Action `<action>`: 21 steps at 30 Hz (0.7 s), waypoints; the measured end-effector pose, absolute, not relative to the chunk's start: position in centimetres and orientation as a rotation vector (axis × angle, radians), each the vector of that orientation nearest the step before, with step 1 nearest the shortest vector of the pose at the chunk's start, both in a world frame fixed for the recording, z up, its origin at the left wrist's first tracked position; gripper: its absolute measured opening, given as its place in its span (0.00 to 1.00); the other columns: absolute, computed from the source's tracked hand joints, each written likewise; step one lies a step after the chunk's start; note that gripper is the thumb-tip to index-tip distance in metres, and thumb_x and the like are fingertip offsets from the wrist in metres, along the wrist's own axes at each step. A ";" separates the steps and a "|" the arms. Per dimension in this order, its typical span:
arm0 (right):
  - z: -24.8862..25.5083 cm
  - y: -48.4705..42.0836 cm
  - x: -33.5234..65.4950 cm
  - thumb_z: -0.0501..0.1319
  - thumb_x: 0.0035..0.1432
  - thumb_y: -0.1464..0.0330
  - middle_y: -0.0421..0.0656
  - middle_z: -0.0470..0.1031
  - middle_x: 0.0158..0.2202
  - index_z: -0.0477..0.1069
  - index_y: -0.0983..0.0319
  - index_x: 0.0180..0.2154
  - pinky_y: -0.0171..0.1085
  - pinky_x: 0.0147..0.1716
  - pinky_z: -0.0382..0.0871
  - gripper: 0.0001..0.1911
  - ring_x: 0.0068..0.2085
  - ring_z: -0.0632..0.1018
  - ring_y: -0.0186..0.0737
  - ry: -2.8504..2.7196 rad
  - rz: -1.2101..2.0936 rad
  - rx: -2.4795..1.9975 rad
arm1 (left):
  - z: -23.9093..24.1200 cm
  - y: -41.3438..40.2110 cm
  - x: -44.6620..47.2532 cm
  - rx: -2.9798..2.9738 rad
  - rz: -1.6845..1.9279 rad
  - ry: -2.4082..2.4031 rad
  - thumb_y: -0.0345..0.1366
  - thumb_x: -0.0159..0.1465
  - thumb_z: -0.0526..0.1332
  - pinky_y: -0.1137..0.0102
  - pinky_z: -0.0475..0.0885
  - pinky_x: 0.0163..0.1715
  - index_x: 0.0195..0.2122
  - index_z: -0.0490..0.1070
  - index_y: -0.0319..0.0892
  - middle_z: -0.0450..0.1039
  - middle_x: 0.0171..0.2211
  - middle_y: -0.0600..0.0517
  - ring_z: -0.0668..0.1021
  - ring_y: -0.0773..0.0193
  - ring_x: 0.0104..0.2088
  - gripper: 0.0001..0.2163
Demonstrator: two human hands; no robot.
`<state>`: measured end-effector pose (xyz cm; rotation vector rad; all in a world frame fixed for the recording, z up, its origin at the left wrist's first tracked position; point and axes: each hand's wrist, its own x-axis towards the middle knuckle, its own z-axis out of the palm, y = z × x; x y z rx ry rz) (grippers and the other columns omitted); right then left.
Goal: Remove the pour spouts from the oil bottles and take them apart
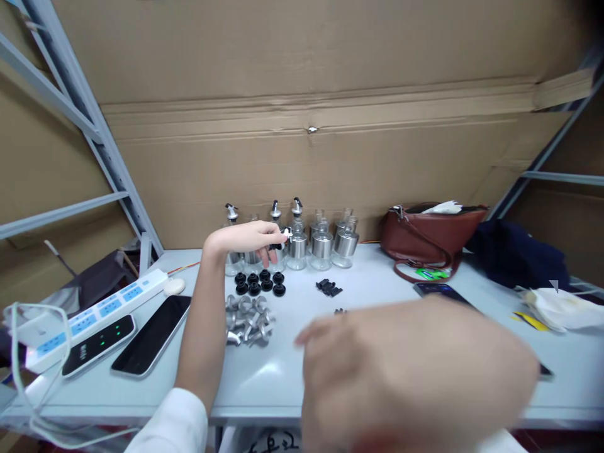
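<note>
My left hand (250, 238) reaches toward the back of the table, its fingers bent in a pinch. At the fingertips shows a small silver-and-black pourer spout (287, 233), partly covered by the fingers. Glass bottles with metal bands (322, 242) stand in rows just behind; three carry pourer spouts with black tips. Below the hand lie black rubber stoppers (267, 285) and a heap of metal spouts (250, 319). Close to the camera, my right hand (358, 371) is smeared by motion, so its fingers cannot be read. Small black caps (329, 288) lie beyond it.
To the left are a phone (151, 336), a black device with green lights (99, 345) and a white power strip (101, 314). A brown handbag (419, 236), dark cloth (516, 255) and another phone (443, 290) sit right. Cardboard (264, 170) backs the table.
</note>
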<state>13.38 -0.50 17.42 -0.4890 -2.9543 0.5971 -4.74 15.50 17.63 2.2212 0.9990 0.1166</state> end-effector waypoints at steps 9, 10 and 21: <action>18.2 9.2 17.2 0.63 0.56 0.59 0.43 0.78 0.33 0.71 0.63 0.42 0.35 0.28 0.64 0.16 0.32 0.76 0.41 -2.327 0.088 -1.668 | 18.5 12.7 -4.0 2.311 0.142 0.913 0.50 0.63 0.53 0.72 0.65 0.30 0.36 0.60 0.43 0.77 0.35 0.52 0.79 0.63 0.33 0.14; 18.0 9.4 16.8 0.64 0.55 0.59 0.43 0.78 0.34 0.71 0.63 0.40 0.34 0.28 0.63 0.16 0.32 0.76 0.41 -2.393 0.159 -1.595 | 18.5 12.6 -3.9 2.322 0.127 0.910 0.49 0.63 0.53 0.72 0.64 0.30 0.36 0.60 0.43 0.76 0.36 0.52 0.78 0.64 0.33 0.14; 17.6 9.8 14.8 0.62 0.53 0.71 0.40 0.74 0.27 0.67 0.64 0.29 0.31 0.24 0.56 0.05 0.26 0.71 0.33 -2.382 0.006 -1.318 | 17.8 13.6 -3.1 2.638 0.121 1.011 0.52 0.57 0.57 0.70 0.61 0.28 0.38 0.60 0.41 0.70 0.33 0.50 0.72 0.61 0.32 0.18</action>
